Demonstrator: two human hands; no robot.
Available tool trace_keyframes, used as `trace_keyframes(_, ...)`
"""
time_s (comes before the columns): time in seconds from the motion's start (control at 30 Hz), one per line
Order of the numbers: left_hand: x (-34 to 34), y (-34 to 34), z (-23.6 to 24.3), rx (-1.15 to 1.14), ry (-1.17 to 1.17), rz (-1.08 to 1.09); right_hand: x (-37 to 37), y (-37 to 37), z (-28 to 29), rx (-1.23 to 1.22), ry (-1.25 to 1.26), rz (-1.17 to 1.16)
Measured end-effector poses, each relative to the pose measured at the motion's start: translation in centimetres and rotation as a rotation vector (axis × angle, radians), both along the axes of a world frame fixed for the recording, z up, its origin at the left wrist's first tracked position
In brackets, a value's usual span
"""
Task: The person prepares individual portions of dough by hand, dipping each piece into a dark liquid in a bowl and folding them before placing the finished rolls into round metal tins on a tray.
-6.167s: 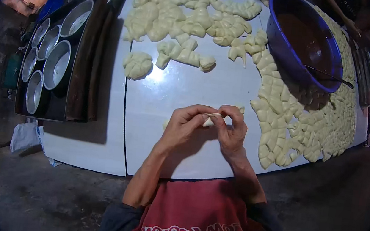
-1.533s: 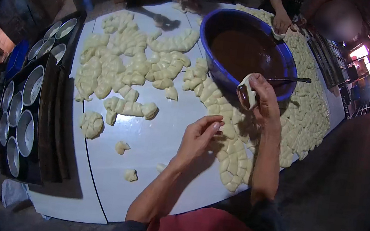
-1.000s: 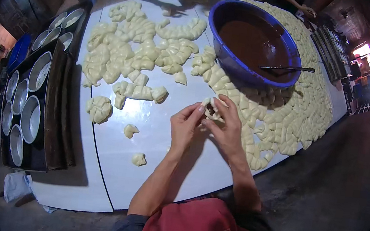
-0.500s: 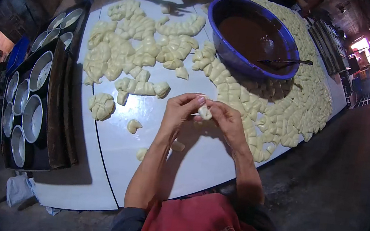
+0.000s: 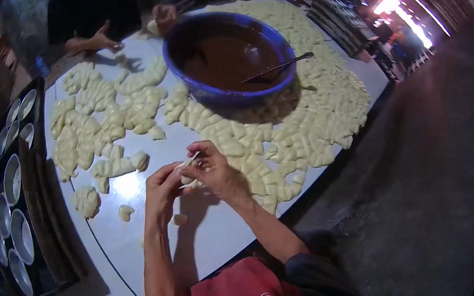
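Close together above the white table (image 5: 118, 250), my left hand (image 5: 162, 189) and my right hand (image 5: 210, 171) both pinch a small, pale piece of dough (image 5: 188, 180). The dough looks stretched thin at its edge, and fingers partly cover it. Just below my hands lies a small dough piece (image 5: 180, 220). Another small lump (image 5: 125, 212) and a rounded dough clump (image 5: 86, 201) rest to the left. Beyond my right hand spreads a wide layer of cut dough pieces (image 5: 324, 114) packed side by side.
A blue basin (image 5: 225, 97) of brown paste (image 5: 218, 60) stands among the dough, a dark-handled utensil (image 5: 287, 64) leaning in it. More dough (image 5: 78, 137) lies at left. Round metal tins (image 5: 22, 237) fill dark trays at the left edge. Across the table, a person (image 5: 97, 6) has both hands over it.
The view has swung right, so the table and basin appear further left. My hands still hold the dough, now pulled thinner. The person across has come into view.
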State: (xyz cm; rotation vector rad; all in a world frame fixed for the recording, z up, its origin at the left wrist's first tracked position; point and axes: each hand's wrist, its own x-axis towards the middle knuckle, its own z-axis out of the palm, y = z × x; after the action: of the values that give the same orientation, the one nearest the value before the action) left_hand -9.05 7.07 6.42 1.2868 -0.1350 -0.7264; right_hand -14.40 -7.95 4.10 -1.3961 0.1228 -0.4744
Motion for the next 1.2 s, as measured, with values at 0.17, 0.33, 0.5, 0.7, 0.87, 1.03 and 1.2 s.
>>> trace_keyframes(0.17,-0.8,0.1,-0.9,-0.123,0.077,0.023,-0.1,0.2,-0.6,-0.188,0.054,-0.073)
trace_keyframes(0.33,-1.0,-0.7,-2.3,0.004,0.018,0.101,-0.9,-0.4,-0.4,-0.333,0.057,-0.022)
trace_keyframes(0.5,-0.7,0.0,-2.0,-0.103,0.094,0.146,-1.7,-0.5,-1.2,-0.21,-0.004,0.132)
trace_keyframes(0.7,-1.5,0.0,-2.8,-0.058,0.067,0.111,-1.2,-1.2,-1.5,-0.059,0.141,0.177)
trace_keyframes(0.87,-1.4,0.4,-3.2,-0.006,-0.015,0.091,-1.8,0.3,-0.5,0.062,0.426,0.11)
trace_keyframes(1.03,-1.4,1.1,-3.5,-0.005,0.004,0.153,-3.6,2.0,-0.6,-0.52,0.021,-0.08)
trace_keyframes(1.2,-3.3,2.3,-2.9,-0.011,0.007,0.117,-3.1,3.4,-1.6,-0.564,0.122,-0.165)
